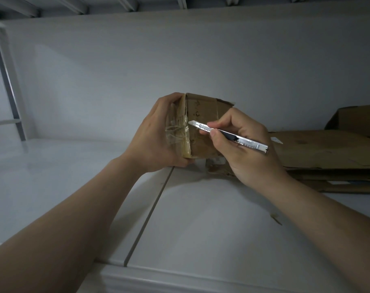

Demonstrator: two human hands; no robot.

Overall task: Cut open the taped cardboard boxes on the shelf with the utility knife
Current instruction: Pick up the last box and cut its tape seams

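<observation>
The right hand (246, 142) pinches a slim silver utility knife (228, 135), blade tip at the taped edge of a small brown cardboard box (201, 123). The left hand (156, 134) grasps that box on the white shelf (53, 166), beside flattened brown cardboard (327, 153).

Nothing legible anywhere: only faint dark scribbles (197, 112) on the top face of the small cardboard box (203, 132), too blurred to read, and a pale label (277, 140) on the flattened cardboard (319, 151) at right, likewise unreadable
</observation>
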